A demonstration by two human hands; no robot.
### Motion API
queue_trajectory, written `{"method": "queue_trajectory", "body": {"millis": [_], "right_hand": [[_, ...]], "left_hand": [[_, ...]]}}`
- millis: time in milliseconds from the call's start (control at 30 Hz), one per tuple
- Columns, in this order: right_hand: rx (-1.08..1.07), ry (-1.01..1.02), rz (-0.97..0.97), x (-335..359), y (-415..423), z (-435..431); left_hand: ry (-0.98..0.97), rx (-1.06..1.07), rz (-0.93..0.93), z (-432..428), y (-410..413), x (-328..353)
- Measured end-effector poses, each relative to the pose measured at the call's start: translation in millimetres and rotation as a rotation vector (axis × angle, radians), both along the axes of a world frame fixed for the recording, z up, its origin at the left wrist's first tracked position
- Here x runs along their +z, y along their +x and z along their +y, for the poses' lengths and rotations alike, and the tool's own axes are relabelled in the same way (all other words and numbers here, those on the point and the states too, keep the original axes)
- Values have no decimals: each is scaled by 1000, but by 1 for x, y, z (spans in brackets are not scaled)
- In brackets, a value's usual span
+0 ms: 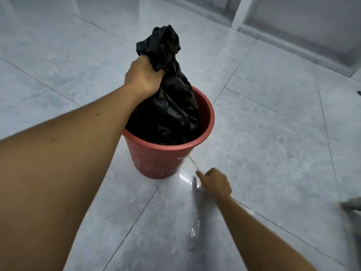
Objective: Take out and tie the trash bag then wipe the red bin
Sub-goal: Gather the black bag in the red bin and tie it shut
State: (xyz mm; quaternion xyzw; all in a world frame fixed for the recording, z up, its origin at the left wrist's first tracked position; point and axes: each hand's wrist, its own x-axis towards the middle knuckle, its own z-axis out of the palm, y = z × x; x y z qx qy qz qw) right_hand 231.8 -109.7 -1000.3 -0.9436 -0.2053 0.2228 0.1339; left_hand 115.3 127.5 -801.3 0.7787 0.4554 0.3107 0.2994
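Note:
A red bin (pixel 156 159) stands upright on the grey tiled floor at the centre. A black trash bag (pixel 172 110) fills it, and the bag's gathered top sticks up well above the rim. My left hand (pixel 144 77) grips the bunched neck of the bag from the left. My right hand (pixel 214 182) is low, in front of the bin and to its right, with fingers closed on a thin pale string (pixel 193 163) that runs up toward the bin's rim. The bag's lower part is hidden inside the bin.
Large glossy floor tiles (pixel 273 143) surround the bin. A grey wall base and a white post (pixel 239 12) run along the far right. A blurred grey object (pixel 351 206) sits at the right edge.

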Motion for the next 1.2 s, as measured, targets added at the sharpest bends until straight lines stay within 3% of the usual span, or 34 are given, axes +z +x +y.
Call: {"method": "queue_trajectory", "body": {"millis": [133,333,467,533,567,667,767,900,1000,1100,1200], "right_hand": [[66,91,-142,-1,-11,23],[96,-34,77,9,30,15],[-37,558,-181,146,83,67],[212,847,-100,229,74,99],[414,878,21,262,60,110],[870,645,142,317,18,141],[1021,436,10,322,0,161],[1002,365,-98,305,3,165],[931,436,-77,295,13,162],[792,559,93,283,22,162],[563,635,376,273,21,161]], "left_hand": [[7,-18,-25,11,-7,28],[-177,-113,-123,-15,-7,14],[-176,-117,-73,-16,-11,14],[-140,-110,-31,-17,-12,20],[-126,-114,-10,-18,-11,21],[-102,-137,49,-21,-6,22],[-105,-174,71,-24,-6,23],[-102,-209,110,-24,-11,24],[-274,-295,-103,-22,-19,29],[-486,-386,-269,-26,-27,32],[-446,-345,-324,-31,-25,28]]}}
